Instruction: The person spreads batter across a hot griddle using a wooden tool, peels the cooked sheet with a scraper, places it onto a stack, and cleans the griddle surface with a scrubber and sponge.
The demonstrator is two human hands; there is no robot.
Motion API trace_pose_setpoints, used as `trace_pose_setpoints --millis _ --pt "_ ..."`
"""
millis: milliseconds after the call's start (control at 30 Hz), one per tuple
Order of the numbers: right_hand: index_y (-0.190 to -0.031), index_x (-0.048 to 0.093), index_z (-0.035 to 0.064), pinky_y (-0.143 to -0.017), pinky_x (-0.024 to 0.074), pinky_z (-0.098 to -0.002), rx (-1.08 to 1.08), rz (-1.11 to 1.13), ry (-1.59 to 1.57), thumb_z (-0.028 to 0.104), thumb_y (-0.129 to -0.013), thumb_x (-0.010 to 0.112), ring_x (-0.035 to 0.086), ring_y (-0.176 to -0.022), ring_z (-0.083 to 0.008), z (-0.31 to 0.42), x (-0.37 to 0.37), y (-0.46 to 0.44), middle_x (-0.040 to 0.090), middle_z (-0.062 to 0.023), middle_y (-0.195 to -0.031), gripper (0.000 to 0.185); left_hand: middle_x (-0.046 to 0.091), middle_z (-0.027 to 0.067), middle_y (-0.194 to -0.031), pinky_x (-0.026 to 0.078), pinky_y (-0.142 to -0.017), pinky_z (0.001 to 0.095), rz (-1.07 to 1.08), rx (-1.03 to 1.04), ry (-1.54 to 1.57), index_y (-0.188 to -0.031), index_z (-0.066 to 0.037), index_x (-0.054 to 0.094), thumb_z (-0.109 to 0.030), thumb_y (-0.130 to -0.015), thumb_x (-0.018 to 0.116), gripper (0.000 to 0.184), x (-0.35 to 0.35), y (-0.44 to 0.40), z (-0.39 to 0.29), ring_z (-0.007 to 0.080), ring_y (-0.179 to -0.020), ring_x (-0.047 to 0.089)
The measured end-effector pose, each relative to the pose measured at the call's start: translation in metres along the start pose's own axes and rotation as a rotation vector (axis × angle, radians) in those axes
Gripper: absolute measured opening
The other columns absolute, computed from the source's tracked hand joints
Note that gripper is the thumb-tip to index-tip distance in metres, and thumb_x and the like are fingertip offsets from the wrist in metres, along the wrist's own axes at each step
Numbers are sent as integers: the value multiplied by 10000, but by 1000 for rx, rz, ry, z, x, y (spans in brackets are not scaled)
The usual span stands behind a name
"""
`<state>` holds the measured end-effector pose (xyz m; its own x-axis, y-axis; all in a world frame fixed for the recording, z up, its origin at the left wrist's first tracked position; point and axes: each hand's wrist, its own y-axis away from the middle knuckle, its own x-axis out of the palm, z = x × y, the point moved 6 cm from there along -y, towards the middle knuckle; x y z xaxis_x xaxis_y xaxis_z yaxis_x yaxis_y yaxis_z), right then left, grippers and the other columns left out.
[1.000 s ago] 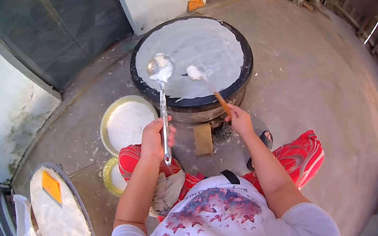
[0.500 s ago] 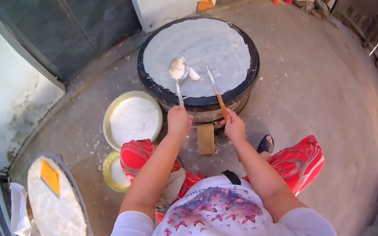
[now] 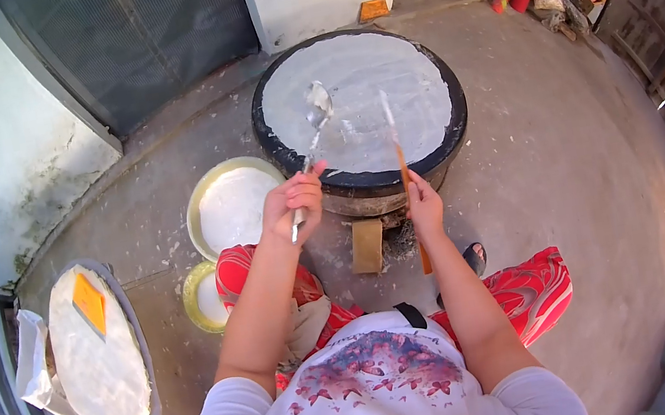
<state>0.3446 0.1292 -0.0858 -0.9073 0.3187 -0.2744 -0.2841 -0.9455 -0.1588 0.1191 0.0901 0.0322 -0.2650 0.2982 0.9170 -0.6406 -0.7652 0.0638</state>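
Observation:
A round griddle [image 3: 274, 129] with a black rim stands in front of me, its top covered by a thin sheet of white batter [image 3: 365, 61]. My left hand [image 3: 295, 202] is closed round the handle of a metal ladle [image 3: 319, 104], whose bowl carries some white batter above the griddle's left part. My right hand [image 3: 426, 208] grips the wooden handle of a long, narrow spatula [image 3: 400, 152]. Its batter-coated blade points away from me over the right part of the sheet. I cannot tell whether the blade touches the surface.
Left of the griddle sit a large basin [image 3: 196, 221] of white batter and a smaller yellow bowl [image 3: 193, 305]. Farther left, an orange-handled scraper [image 3: 88, 303] lies on a stack of pale round sheets [image 3: 99, 387]. A brick [image 3: 367, 246] rests against the griddle's base.
The ladle has lifted and tilted, and my left hand has moved left and turned. The spatula has shifted slightly right. The white lump between the tools no longer shows on the sheet.

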Motion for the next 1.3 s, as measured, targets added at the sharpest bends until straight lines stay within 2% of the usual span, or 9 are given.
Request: trace_pose_setpoints --millis 133,233,367,433,533,733,833,1033,1300 --pt "-1119 543 111 -778 448 -353 84 341 398 196 -846 461 555 -941 -313 23 29 33 591 -153 -1007 298 479 57 -728 394 -445 215 66 38 -83 -1189 96 358 -102 -888 352 360 32 24 -4 96 -524 433" --pt "-1135 530 152 -736 464 -364 -118 740 196 204 -844 460 587 -852 -316 30 54 55 596 -180 -942 304 480 60 -732 386 -434 207 13 107 -213 -1195 98 349 -125 -899 341 371 42 54 -25 96 -529 439" --pt "-1130 550 150 -656 447 -281 65 356 -101 192 -858 487 574 -673 -168 0 18 27 632 -130 -837 282 468 55 -724 384 -421 198 -298 334 -447 -1160 106 361 -159 -907 330 368 21 111 -84 83 -525 436" --pt "-1104 569 134 -642 446 -283 152 260 321 212 -846 512 552 -638 -154 2 -4 41 634 -119 -821 276 457 48 -724 390 -425 193 -428 405 -511 -1141 112 364 -155 -905 332 358 -1 135 -117 69 -521 425" --pt "-1110 564 150 -689 454 -318 -68 597 323 211 -824 510 560 -759 -228 33 17 77 615 -157 -869 297 474 66 -701 388 -408 184 -641 485 -472 -1147 101 374 -207 -913 320 390 -56 164 -174 82 -521 449" --pt "-1282 377 120 -712 477 -316 -414 515 87 24 -782 513 604 -817 -233 84 9 56 584 -123 -1051 527 412 234 -1163 382 -862 417 -936 557 -793 -1232 57 287 -391 -826 473 633 -174 197 -241 305 -969 471" --pt "-1330 275 100 -580 488 -250 277 656 -544 -27 -800 490 588 -700 -144 99 -1 57 566 -82 -1053 586 420 160 -1210 376 -841 387 -1209 593 -1091 -1234 -1 338 -406 -802 507 616 -215 233 -283 278 -1047 439" --pt "-1287 339 79 -386 394 -193 423 481 -217 38 -852 430 486 -476 -71 44 -5 26 581 -62 -922 446 425 42 -1234 367 -810 355 -1242 1037 -1351 -1221 -66 418 -388 -820 506 521 -98 243 -125 186 -1074 423" --pt "-1277 358 95 -366 382 -207 474 511 -154 108 -888 356 467 -437 -85 25 44 -37 575 -80 -890 389 379 41 -1284 360 -839 307 -1061 866 -1305 -1318 -75 276 -350 -849 469 576 -115 267 -11 162 -1122 392"
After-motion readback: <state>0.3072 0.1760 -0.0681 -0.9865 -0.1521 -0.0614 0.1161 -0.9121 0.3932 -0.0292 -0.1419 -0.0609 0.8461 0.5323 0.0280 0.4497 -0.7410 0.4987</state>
